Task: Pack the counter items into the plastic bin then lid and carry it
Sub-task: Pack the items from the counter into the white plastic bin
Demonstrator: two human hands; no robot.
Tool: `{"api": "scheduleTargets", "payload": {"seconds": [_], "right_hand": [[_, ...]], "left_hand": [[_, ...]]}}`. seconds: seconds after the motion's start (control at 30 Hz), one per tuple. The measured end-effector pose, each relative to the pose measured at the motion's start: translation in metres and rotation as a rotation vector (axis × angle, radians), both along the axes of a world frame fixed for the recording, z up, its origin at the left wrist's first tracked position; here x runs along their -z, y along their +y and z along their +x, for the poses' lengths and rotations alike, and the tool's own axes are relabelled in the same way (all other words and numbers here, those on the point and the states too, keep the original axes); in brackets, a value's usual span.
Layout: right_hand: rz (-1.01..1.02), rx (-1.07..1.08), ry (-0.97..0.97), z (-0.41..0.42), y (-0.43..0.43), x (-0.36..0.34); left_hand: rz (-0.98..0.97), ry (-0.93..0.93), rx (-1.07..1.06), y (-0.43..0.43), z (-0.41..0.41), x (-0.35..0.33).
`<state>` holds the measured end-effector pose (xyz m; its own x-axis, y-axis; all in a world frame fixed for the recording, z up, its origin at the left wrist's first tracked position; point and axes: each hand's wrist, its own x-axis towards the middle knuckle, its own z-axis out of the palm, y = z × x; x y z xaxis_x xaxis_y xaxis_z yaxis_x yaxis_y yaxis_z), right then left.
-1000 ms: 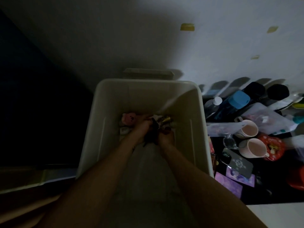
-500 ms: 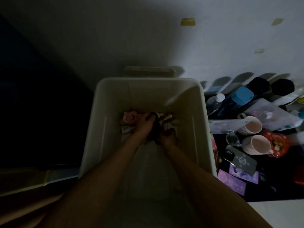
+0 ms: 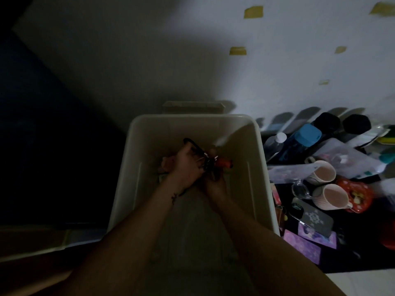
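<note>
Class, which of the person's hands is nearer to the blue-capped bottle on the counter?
Right. The right hand sits in the bin on the side toward the blue-capped bottle; the left hand is beside it, farther away. Both hold a dark bundle.

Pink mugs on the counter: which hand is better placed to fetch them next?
Probably the right hand: the pink mugs stand right of the bin, on its side; the left hand would cross over.

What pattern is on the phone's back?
The phone shows a pale snowflake-like motif on dark grey; head view.
</note>
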<state>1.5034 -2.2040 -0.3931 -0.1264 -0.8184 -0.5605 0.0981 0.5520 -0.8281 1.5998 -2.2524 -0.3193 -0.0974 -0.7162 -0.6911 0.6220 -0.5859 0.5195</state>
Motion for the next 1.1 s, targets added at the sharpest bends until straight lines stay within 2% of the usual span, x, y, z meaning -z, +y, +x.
{"api": "scheduleTargets", "payload": {"seconds": [0.1,0.27,0.4,0.57,0.77,0.87,0.93,0.97,1.03,1.1], "right_hand": [[-0.042,0.069,-0.198,0.004,-0.019,-0.013],[0.046,0.203,-0.400,0.012,-0.042,-0.003],[0.084,0.188,-0.466,0.018,-0.041,-0.008],[0.089,0.116,-0.417,0.018,-0.042,-0.006],[0.064,0.191,-0.142,0.015,-0.041,0.003],[0.041,0.190,-0.083,0.011,-0.040,-0.009],[0.009,0.217,-0.048,0.011,-0.036,-0.014],[-0.004,0.233,-0.033,0.010,-0.036,-0.013],[-0.013,0.252,-0.020,0.008,-0.035,-0.011],[-0.024,0.244,0.016,0.001,-0.037,-0.009]], "left_hand": [[0.000,0.028,-0.086,-0.005,0.005,0.002],[0.066,0.070,-0.229,-0.007,0.010,0.016],[0.078,0.193,-0.330,-0.008,0.012,0.026],[0.128,0.163,-0.335,-0.009,0.023,0.039],[0.131,-0.098,-0.274,-0.015,0.022,0.045],[0.158,-0.342,-0.125,-0.029,0.035,0.123],[0.218,-0.458,-0.122,-0.037,0.036,0.162],[0.251,-0.514,-0.091,-0.039,0.037,0.170],[0.206,-0.620,-0.054,-0.034,0.037,0.137],[0.137,-0.614,-0.105,-0.040,0.036,0.172]]}}
